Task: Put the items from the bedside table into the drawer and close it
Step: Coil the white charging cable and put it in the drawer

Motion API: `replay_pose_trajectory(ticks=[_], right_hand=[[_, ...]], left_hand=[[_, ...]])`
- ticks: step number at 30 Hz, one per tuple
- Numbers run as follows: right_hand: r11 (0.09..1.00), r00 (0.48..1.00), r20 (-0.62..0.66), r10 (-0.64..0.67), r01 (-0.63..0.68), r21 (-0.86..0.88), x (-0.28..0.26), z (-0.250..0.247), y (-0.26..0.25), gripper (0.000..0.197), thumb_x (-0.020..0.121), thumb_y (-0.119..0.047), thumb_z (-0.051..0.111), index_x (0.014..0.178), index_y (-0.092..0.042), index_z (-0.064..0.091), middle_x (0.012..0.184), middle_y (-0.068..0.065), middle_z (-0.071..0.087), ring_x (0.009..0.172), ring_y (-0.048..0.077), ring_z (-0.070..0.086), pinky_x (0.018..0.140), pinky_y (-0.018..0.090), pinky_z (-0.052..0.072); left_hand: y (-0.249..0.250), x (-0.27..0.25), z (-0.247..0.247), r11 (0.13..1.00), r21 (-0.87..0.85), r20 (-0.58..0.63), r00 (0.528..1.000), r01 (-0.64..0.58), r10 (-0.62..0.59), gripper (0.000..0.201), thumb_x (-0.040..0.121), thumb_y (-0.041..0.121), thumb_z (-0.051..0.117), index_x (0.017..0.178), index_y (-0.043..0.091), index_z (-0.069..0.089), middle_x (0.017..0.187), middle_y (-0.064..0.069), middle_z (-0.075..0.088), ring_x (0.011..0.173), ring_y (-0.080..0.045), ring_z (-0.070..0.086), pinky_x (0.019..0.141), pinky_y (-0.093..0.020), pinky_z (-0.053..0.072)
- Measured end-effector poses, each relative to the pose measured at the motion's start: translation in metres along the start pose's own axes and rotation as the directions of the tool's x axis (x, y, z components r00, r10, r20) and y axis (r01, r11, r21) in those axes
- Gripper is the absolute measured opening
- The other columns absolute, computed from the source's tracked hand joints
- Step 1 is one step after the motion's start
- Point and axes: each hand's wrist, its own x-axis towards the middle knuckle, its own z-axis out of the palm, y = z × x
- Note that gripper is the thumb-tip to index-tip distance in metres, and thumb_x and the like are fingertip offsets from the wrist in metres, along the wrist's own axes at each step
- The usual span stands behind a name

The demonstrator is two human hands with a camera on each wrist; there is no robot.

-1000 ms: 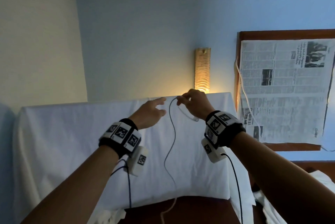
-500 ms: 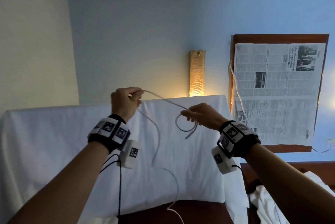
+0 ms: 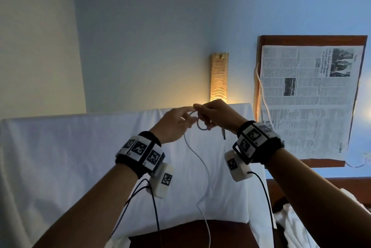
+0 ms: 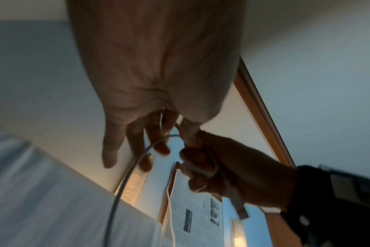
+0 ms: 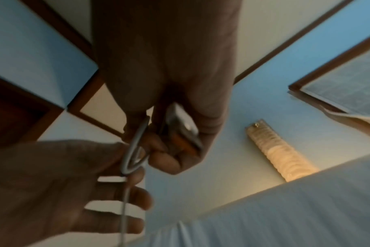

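A thin white cable [image 3: 197, 156] hangs in the air in front of me, its lower end trailing out of sight at the bottom. My right hand [image 3: 213, 116] grips a small coiled loop of it [image 5: 133, 150], and the USB plug [image 3: 223, 135] dangles below the fist. My left hand [image 3: 174, 127] sits right against the right one, fingers straight and spread. The cable [image 4: 125, 177] runs loosely across those fingers [image 5: 135, 198]. The bedside table's top and the drawer are not visible.
A white sheet [image 3: 60, 157] covers a wide surface behind my hands. A lit wall lamp [image 3: 219, 77] glows above it. A newspaper [image 3: 309, 97] hangs on a wooden frame at right, with a white wire [image 3: 265, 103] beside it. Dark wood [image 3: 180, 235] shows at the bottom.
The left hand, which gripped the cable up and to the left half a second ago, has swung right to meet the right hand and spread its fingers. The right hand rose slightly.
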Motion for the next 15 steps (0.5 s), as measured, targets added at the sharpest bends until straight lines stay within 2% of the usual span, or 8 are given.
replay_pose_trajectory(ticks=[2, 4, 6, 8, 10, 11, 13, 15], right_hand=[[0.982, 0.995, 0.014, 0.096, -0.097, 0.160, -0.004, -0.007, 0.002, 0.057, 0.099, -0.049, 0.039, 0.079, -0.004, 0.068, 0.064, 0.006, 0.055, 0.056, 0.018, 0.053, 0.059, 0.029, 0.049], [0.942, 0.983, -0.019, 0.181, -0.168, 0.292, -0.009, -0.020, 0.014, 0.057, 0.102, -0.045, 0.033, 0.085, -0.004, 0.070, 0.065, 0.004, 0.057, 0.057, 0.016, 0.052, 0.057, 0.028, 0.047], [0.851, 0.967, -0.003, 0.254, -0.222, 0.476, -0.014, -0.032, 0.026, 0.045, 0.099, -0.030, 0.035, 0.088, -0.002, 0.068, 0.071, 0.008, 0.058, 0.060, 0.019, 0.052, 0.061, 0.031, 0.048], [0.698, 0.961, 0.113, 0.251, -0.261, 0.667, -0.019, -0.037, 0.032, 0.041, 0.082, -0.020, 0.035, 0.093, 0.004, 0.067, 0.077, 0.013, 0.058, 0.064, 0.023, 0.053, 0.065, 0.034, 0.049], [0.554, 0.962, 0.210, 0.177, -0.273, 0.786, -0.022, -0.039, 0.033, 0.052, 0.064, -0.018, 0.037, 0.102, 0.007, 0.064, 0.083, 0.015, 0.060, 0.068, 0.025, 0.055, 0.069, 0.036, 0.050], [0.509, 0.964, 0.224, 0.143, -0.266, 0.819, -0.022, -0.038, 0.033, 0.057, 0.061, -0.017, 0.037, 0.106, 0.007, 0.062, 0.085, 0.016, 0.061, 0.069, 0.025, 0.056, 0.070, 0.036, 0.050], [0.503, 0.976, 0.187, 0.115, -0.220, 0.836, -0.020, -0.035, 0.030, 0.048, 0.069, -0.014, 0.040, 0.109, 0.004, 0.062, 0.087, 0.014, 0.061, 0.068, 0.022, 0.057, 0.070, 0.034, 0.051], [0.623, 0.988, 0.078, 0.134, -0.146, 0.768, -0.016, -0.029, 0.026, 0.030, 0.095, -0.017, 0.040, 0.103, -0.001, 0.064, 0.078, 0.009, 0.058, 0.060, 0.017, 0.054, 0.063, 0.029, 0.050]], left_hand=[[-0.006, 0.000, -0.006, 0.998, -0.006, -0.139, 0.989, -0.056, 0.055, 0.019, 0.099, 0.022, 0.050, 0.107, 0.015, 0.066, 0.082, 0.005, 0.064, 0.066, -0.012, 0.059, 0.067, -0.029, 0.053], [-0.018, 0.000, -0.019, 0.996, 0.009, -0.272, 0.959, -0.083, 0.082, 0.020, 0.097, 0.016, 0.052, 0.084, 0.021, 0.065, 0.077, 0.005, 0.066, 0.051, -0.007, 0.047, 0.053, -0.025, 0.041], [-0.029, -0.003, -0.033, 0.999, -0.011, -0.298, 0.954, -0.042, 0.037, 0.018, 0.095, 0.017, 0.055, 0.080, 0.021, 0.064, 0.070, 0.011, 0.062, 0.047, -0.003, 0.045, 0.051, -0.022, 0.034], [-0.034, -0.005, -0.040, 0.999, -0.032, -0.254, 0.967, 0.027, -0.035, 0.013, 0.091, 0.025, 0.061, 0.083, 0.015, 0.062, 0.062, 0.010, 0.048, 0.050, -0.005, 0.042, 0.053, -0.024, 0.032], [-0.038, -0.003, -0.040, 0.992, -0.078, -0.223, 0.968, 0.099, -0.114, 0.024, 0.088, 0.035, 0.061, 0.080, 0.013, 0.056, 0.065, 0.005, 0.045, 0.057, -0.011, 0.040, 0.057, -0.027, 0.032], [-0.040, -0.002, -0.038, 0.986, -0.104, -0.223, 0.963, 0.127, -0.148, 0.030, 0.090, 0.038, 0.058, 0.075, 0.013, 0.051, 0.064, 0.004, 0.044, 0.058, -0.013, 0.039, 0.059, -0.029, 0.032], [-0.050, -0.002, -0.034, 0.980, -0.109, -0.208, 0.960, 0.165, -0.185, 0.038, 0.094, 0.043, 0.052, 0.067, 0.017, 0.043, 0.060, 0.007, 0.039, 0.058, -0.014, 0.037, 0.063, -0.030, 0.032], [-0.061, -0.006, -0.027, 0.976, -0.078, -0.108, 0.971, 0.205, -0.212, 0.041, 0.093, 0.046, 0.053, 0.067, 0.015, 0.049, 0.064, 0.004, 0.044, 0.063, -0.015, 0.043, 0.068, -0.032, 0.036]])
